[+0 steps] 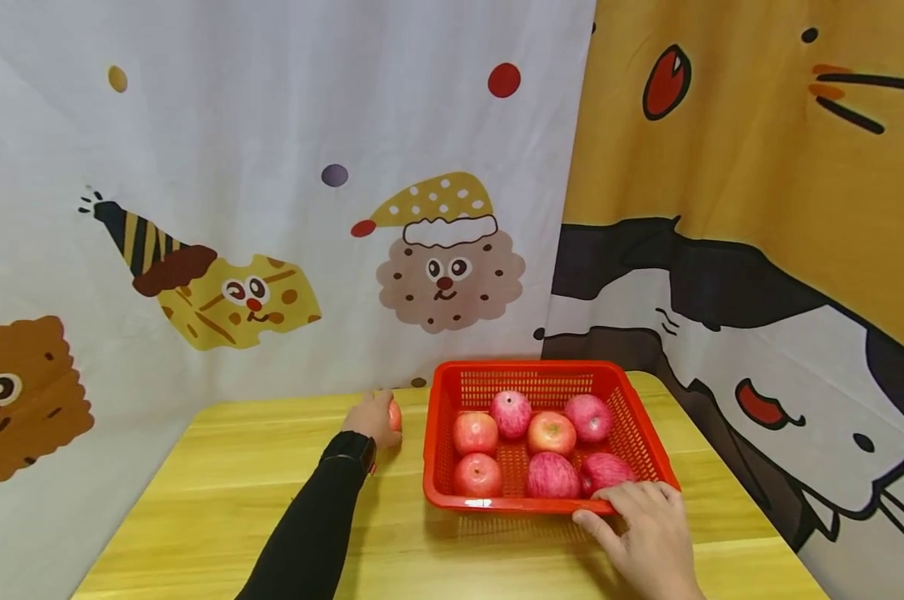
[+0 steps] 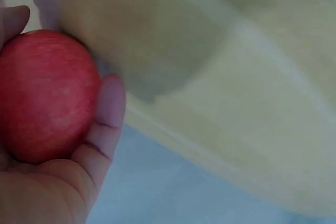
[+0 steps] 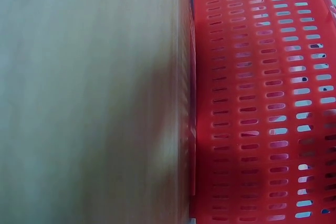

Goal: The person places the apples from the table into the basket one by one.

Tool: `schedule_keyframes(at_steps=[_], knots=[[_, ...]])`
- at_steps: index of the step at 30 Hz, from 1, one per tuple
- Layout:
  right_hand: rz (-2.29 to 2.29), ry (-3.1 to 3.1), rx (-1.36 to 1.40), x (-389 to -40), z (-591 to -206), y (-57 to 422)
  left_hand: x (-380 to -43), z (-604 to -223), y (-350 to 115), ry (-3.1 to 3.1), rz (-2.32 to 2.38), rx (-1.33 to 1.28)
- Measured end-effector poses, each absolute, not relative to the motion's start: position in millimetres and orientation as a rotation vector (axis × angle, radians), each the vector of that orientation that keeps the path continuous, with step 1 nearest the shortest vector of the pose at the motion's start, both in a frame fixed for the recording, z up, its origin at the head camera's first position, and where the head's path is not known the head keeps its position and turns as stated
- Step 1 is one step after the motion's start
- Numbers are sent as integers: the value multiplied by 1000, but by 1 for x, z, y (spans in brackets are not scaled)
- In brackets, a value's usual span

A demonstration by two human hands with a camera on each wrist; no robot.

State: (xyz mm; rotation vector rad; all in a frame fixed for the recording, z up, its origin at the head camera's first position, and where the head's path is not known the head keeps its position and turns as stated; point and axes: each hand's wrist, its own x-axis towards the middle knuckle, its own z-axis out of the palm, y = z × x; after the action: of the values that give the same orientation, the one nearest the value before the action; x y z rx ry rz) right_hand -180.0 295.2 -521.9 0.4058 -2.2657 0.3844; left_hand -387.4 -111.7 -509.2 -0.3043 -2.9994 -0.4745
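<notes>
My left hand (image 1: 374, 418) is at the far side of the table, left of the basket. It grips a red apple (image 2: 50, 95), with the thumb and fingers curved round its sides in the left wrist view. The red plastic basket (image 1: 431, 433) holds several pink-red apples (image 1: 551, 433) spread over its floor. At its near right corner my right hand (image 1: 650, 533) holds the rim, fingers laid over the edge and thumb against the front. The right wrist view has the basket's slotted wall (image 3: 252, 98) but not the hand.
A yellow wood-grain table (image 1: 272, 467) lies under everything. Behind it hangs a white curtain (image 1: 272, 167) with cartoon prints, and a yellow cloth (image 1: 721, 150) with a cartoon animal hangs along the right side.
</notes>
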Motion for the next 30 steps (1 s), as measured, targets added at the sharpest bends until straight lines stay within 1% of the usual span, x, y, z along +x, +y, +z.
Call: schedule_keyframes(at_steps=[6,10,13,18,22,26,30], knots=[[387,-2243,438,-181,-520,296,-369,-518,-117,-2860,-751,-292],[377,-2263,438,-181,-519,295,-342,-496,-107,-2658,-946,-301],[379,-2277,429,-179,-518,294,-319,-469,-87,-2544,-1019,-395],[372,-2271,408,-178,-517,294,-287,-438,-37,-2498,-886,-750],[358,-2267,409,-178,-518,294,-269,-440,4,-2504,-639,-964],[345,-2261,408,-178,-520,294,-261,-452,34,-2555,-479,-1055],[342,-2268,421,-178,-519,293,-257,-460,46,-2695,-484,-1014]])
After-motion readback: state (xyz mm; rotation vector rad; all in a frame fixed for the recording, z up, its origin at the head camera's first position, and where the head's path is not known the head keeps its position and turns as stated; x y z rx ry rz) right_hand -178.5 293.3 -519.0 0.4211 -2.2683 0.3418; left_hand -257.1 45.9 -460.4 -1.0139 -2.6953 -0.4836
